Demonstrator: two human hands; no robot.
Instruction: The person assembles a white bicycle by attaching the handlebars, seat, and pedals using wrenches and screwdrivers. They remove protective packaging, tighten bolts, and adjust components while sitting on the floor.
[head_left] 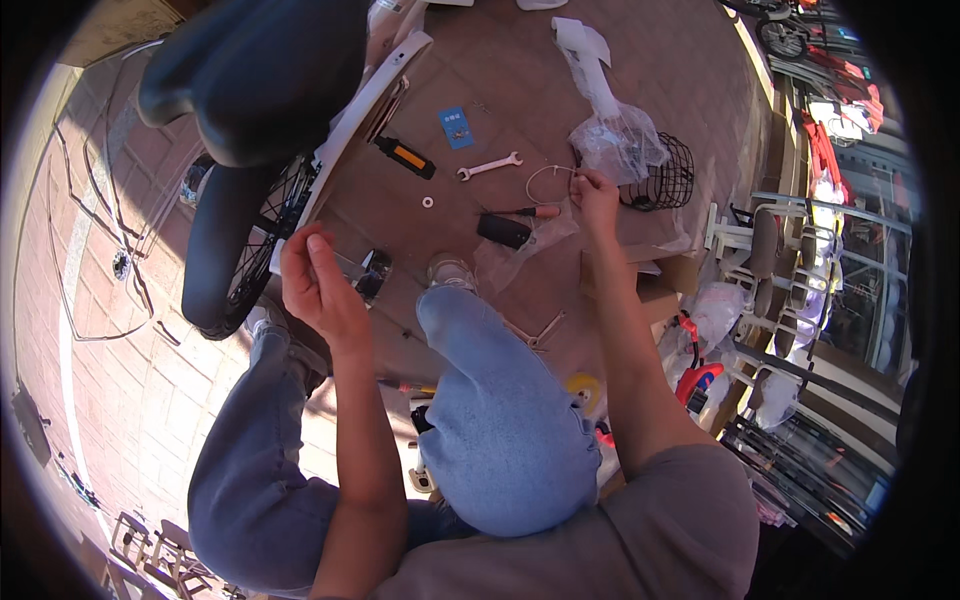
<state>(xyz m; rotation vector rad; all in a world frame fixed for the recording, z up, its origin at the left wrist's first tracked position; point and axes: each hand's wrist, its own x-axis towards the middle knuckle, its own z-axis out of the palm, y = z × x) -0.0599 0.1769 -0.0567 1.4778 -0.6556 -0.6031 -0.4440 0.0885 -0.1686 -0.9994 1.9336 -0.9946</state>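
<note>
Plainly, the right hand (596, 203) pinches a thin wire loop (528, 187), which extends left from its fingertips. The left hand (318, 288), well apart, is loosely curled near a white bar (347, 133); whether it grips anything, I cannot tell. A black seat (275, 85) partly hides the wheel (252, 285).

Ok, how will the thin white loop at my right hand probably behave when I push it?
The loop probably bends but springs back, because it holds an open curve. It looks very light, being so thin. It may swivel, as the right hand seems to pinch only one side.
</note>
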